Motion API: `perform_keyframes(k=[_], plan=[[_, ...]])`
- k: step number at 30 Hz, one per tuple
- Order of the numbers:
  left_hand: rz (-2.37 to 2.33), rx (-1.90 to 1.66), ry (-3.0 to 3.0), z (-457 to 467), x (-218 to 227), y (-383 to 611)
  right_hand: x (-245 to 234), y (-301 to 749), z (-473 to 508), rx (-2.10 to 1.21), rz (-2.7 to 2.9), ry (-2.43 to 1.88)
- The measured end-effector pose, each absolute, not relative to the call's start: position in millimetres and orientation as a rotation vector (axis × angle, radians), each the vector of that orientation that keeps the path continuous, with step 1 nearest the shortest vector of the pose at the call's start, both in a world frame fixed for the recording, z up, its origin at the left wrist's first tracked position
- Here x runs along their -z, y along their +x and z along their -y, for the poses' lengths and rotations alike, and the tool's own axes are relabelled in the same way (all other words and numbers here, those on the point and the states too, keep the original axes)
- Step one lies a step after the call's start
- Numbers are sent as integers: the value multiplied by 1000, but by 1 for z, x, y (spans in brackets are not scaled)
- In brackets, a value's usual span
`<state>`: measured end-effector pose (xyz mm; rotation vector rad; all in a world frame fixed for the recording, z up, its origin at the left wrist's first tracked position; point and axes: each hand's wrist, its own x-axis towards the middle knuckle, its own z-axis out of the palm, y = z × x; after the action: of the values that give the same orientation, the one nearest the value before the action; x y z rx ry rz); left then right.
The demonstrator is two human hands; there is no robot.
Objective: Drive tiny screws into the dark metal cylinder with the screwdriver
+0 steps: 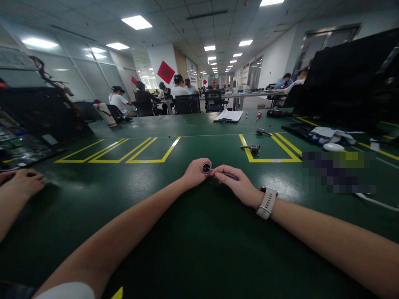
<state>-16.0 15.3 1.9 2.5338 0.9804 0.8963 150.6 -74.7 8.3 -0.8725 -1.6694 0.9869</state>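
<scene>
My left hand (195, 172) is closed around a small round metal part (206, 168), its hollow end turned towards me. Between the fingers of my right hand (238, 186) is a slim screwdriver (231, 176) with a dark purple handle. The screwdriver's thin shaft points left and meets the metal part at its rim or opening; which of these I cannot tell. Tiny dark bits, too small to name, lie on the green table (193, 232) just below my hands. Two grey metal cylinders with thin shafts, one nearer (254, 148) and one farther (262, 131), lie beyond my right hand.
Another person's hand (25, 182) rests at the left. Yellow tape outlines (146, 161) mark the table. Farther back lie a clipboard (228, 116), a red-handled tool (259, 116) and a dark power tool (278, 113). Gloves (330, 135) and a white disc (333, 147) are on the right.
</scene>
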Motion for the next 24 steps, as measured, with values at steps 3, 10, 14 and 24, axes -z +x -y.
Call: perform_keyframes(k=[3, 10, 14, 24], plan=[[-976, -858, 2587, -13, -3, -15, -8, 152, 74, -1025, 1673, -827], [-981, -818, 2668, -13, -3, -14, -12, 152, 75, -956, 1548, -951], [-1012, -817, 2699, -14, -2, -14, -14, 151, 78, -892, 1510, -936], [-951, -819, 2760, -13, -2, -15, -7, 154, 68, -1221, 1262, -868]])
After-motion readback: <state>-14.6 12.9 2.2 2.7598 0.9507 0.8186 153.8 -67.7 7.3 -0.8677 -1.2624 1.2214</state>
